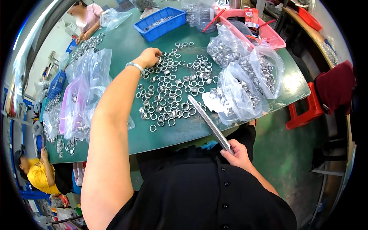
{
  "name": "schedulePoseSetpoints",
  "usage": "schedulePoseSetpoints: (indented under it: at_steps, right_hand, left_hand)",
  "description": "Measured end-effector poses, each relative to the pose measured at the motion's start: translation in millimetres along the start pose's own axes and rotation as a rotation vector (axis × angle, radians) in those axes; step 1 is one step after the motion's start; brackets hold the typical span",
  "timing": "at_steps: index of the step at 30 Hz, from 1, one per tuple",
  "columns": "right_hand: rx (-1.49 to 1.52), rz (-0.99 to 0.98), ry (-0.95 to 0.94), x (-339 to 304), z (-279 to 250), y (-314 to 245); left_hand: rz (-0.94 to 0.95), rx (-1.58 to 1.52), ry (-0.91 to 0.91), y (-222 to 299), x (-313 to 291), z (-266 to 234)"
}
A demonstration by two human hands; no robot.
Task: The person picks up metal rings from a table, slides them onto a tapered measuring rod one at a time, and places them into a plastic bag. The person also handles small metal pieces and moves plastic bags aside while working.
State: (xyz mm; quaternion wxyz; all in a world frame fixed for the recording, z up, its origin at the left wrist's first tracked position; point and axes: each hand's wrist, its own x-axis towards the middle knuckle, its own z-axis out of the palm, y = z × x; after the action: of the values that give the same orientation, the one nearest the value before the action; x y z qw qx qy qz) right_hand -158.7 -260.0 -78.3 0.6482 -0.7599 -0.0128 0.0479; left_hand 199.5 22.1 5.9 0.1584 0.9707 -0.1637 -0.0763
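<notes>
clasping graduated metal stick [209, 123] in right hand [238, 154], with left hand [148, 57] at metal rings [171, 90] on green table [161, 140], cannot tell if pinching any; probably light, stiff, slippery, best taken by rim.

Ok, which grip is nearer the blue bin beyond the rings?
Left. The left grip is at the rings, just short of the bin; the right grip, around the metal tool, is much farther back.

A smooth green floor [276, 161] stretched beneath a broad worktable with a green top [176, 138]. To the right stood a red plastic stool [312, 102] and a long wooden bench [312, 35]; a thin bluish-white light strip [21, 33] glowed at upper left.
</notes>
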Motion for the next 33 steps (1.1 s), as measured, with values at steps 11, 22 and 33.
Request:
schedulePoseSetpoints:
  at_steps: [11, 22, 33]
  right_hand:
    - [-0.036, -0.026, -0.016, 7.2, 5.3, -1.4]
    - [0.025, 0.024, 0.009, 6.0, 4.1, 7.0]
    - [-0.019, 0.029, 0.014, 6.5, -8.8, 1.4]
  left_hand:
    - [0.038, -0.395, -0.224, 12.4, -26.2, 6.4]
    - [0.1, -0.169, 0.058, 38.3, 4.8, 1.6]
    - [0.209, 0.133, -0.066, 83.3, 65.4, 36.7]
